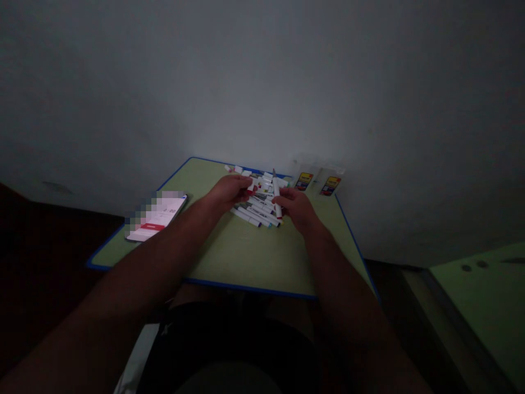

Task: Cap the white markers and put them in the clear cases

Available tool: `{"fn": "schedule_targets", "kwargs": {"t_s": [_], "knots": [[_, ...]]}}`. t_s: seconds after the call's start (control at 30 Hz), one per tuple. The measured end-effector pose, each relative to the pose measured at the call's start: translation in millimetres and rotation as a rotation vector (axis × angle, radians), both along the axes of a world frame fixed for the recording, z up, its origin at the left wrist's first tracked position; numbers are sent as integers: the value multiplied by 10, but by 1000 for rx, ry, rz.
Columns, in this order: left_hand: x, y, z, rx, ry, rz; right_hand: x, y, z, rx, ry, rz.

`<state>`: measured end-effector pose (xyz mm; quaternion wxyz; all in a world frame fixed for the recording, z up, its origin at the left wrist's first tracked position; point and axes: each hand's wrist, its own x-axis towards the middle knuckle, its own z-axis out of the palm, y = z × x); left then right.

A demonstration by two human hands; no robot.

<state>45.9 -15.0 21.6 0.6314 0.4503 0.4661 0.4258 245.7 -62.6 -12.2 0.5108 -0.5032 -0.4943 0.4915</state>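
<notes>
Dim grey wall [262, 82] behind, green table [229, 257] with blue edge pushed against it. Lit phone [158, 216] at table's left edge. Marker pile [256, 207] heaped at far middle, two labelled packets [303, 180] just beyond, labels unreadable. Left hand [229, 191] curled over pile's left side, grip impossible to tell. Right hand [297, 208] pinching single marker [276, 191], near upright above pile. Likely risk: loose markers nudged by either hand, rolling off table. Cap colours lost in gloom
</notes>
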Motion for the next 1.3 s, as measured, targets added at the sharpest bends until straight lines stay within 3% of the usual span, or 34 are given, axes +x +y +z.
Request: {"fn": "schedule_targets", "kwargs": {"t_s": [0.2, 0.5, 0.7, 1.3], "knots": [[-8, -218, 0, -139, -163, 26, -52, -34, 32, -15, 91, 12], [-79, -283, -149, -212, -343, 57, -86, -55, 40, -41, 309, 81], [-38, -264, -219, -189, -354, 6, -56, -32, 32, -42, 368, 49], [-17, -299, -205, -187, -349, 14, -58, -40, 22, -45, 357, 58]]}}
